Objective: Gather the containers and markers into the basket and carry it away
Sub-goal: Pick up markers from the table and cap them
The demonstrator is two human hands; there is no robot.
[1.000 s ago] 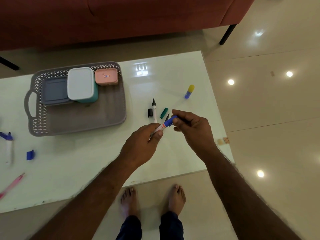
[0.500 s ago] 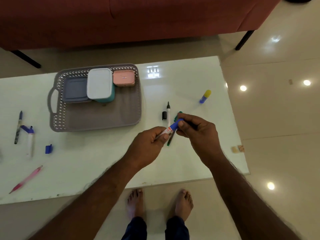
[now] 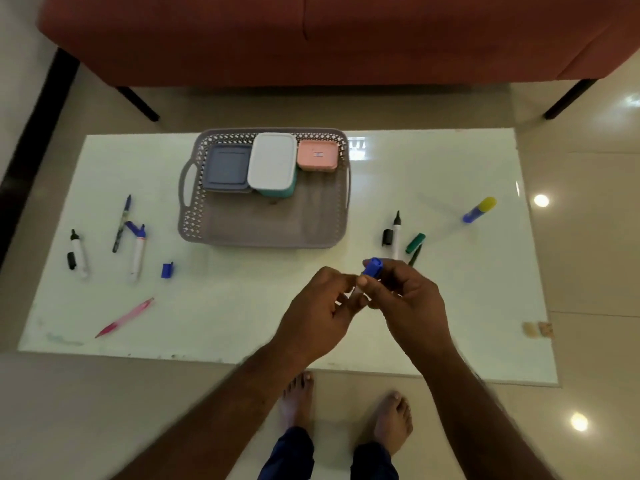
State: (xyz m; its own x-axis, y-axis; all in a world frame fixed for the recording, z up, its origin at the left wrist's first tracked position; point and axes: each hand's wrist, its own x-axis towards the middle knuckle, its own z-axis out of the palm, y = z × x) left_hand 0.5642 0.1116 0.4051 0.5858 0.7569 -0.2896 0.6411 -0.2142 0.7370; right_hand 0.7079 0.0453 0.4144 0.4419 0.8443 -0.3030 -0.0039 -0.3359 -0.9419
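A blue-capped white marker point(image 3: 371, 268) is being gripped between both hands above the near middle of the white glossy table point(image 3: 450, 306). The blue cap end is being pinched by the fingertips of the right hand point(image 3: 403, 299), while the marker's body, mostly hidden, is being clasped by the curled fingers of the left hand point(image 3: 322, 313); both sets of fingers are being kept closed around it.

Just beyond the right hand, an uncapped black-tipped white marker point(image 3: 396, 233) is being seen lying beside its loose black cap point(image 3: 387, 237), with a green marker point(image 3: 415, 252) and its green cap point(image 3: 415, 242) just to the right. Farther right, a blue glue stick with a yellow cap point(image 3: 479, 209) is lying alone.

Behind the hands, a grey perforated plastic basket with handles point(image 3: 263, 233) is being occupied along its far side by three containers: a grey flat lidded box point(image 3: 227, 166), a white-lidded teal box point(image 3: 272, 161) and a small pink box point(image 3: 317, 154).

On the left of the table are being shown a black-capped white marker point(image 3: 79, 254), a dark blue pen point(image 3: 122, 223), a white marker with a blue tip point(image 3: 137, 251), a loose blue cap point(image 3: 167, 270) and a pink pen point(image 3: 124, 317). A red sofa point(image 3: 311, 36) is standing beyond the table.
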